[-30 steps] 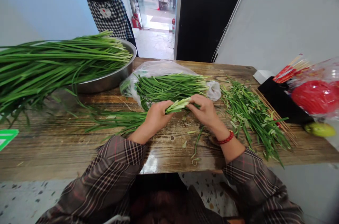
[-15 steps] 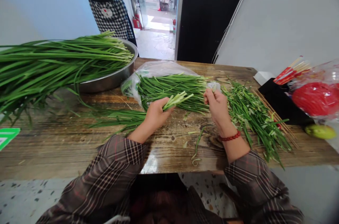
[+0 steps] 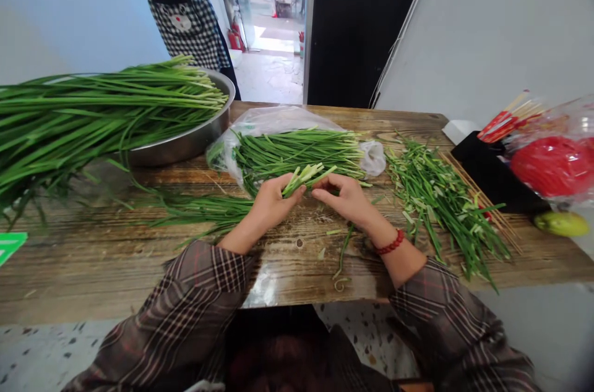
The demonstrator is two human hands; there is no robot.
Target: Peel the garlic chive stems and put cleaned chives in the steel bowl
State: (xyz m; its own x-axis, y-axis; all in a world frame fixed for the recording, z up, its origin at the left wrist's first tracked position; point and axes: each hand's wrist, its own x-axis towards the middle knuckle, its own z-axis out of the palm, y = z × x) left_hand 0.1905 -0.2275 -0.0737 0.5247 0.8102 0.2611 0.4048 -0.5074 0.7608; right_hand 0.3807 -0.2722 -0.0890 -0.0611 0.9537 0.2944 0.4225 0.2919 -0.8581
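My left hand (image 3: pixel 273 203) is closed around a small bunch of garlic chives (image 3: pixel 304 177), pale stalk ends pointing right. The long green leaves (image 3: pixel 204 209) trail out to the left along the table. At the cut ends, my right hand (image 3: pixel 346 197) pinches at a stalk of this bunch between thumb and fingers; the fingertips are partly hidden. Just behind both hands, a pile of garlic chives (image 3: pixel 297 148) lies on an opened clear plastic bag (image 3: pixel 278 114). To the right of my right hand sits a heap of loose trimmings and leaves (image 3: pixel 436 194).
A steel basin (image 3: pixel 180 143) heaped with long garlic chives (image 3: pixel 116 101) stands at the left. On the right are thin sticks (image 3: pixel 505 231), a black box (image 3: pixel 492 175), red bagged goods (image 3: pixel 552 163) and a yellow-green item (image 3: pixel 561 224). Someone in a checked apron (image 3: pixel 185 21) stands beyond the table.
My right hand has moved left from beside the trimmings heap to the stalk ends in my left hand. The left hand keeps hold of the bunch. The view has shifted slightly.
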